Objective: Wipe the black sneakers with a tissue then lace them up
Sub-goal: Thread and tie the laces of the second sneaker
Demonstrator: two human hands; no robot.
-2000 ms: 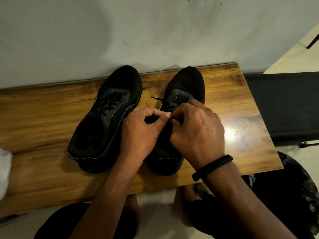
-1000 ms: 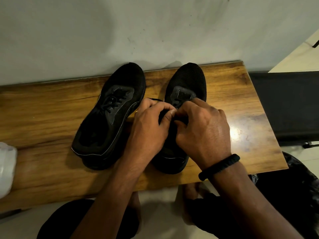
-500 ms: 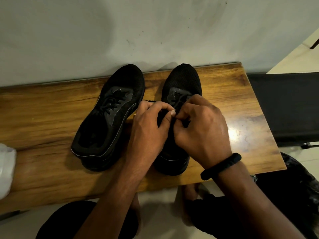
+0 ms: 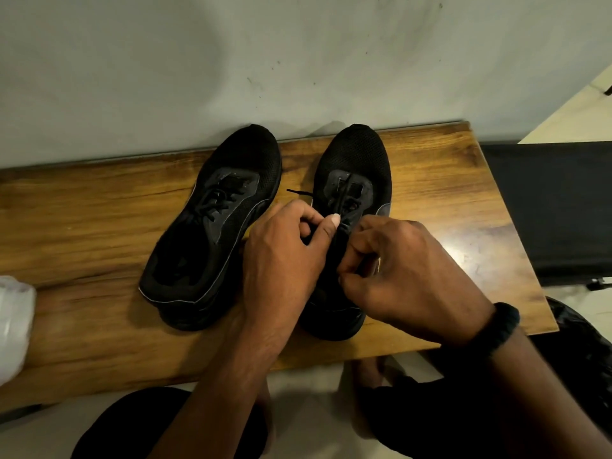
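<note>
Since half a second ago the right hand (image 4: 407,276) has slid toward the heel, apart from the left hand (image 4: 284,256). Left thumb and finger pinch the lace (image 4: 341,200) over the right sneaker (image 4: 356,160); the right hand seems to pinch it too. The left sneaker (image 4: 218,233) lies beside it on the bench (image 4: 82,220).
</note>
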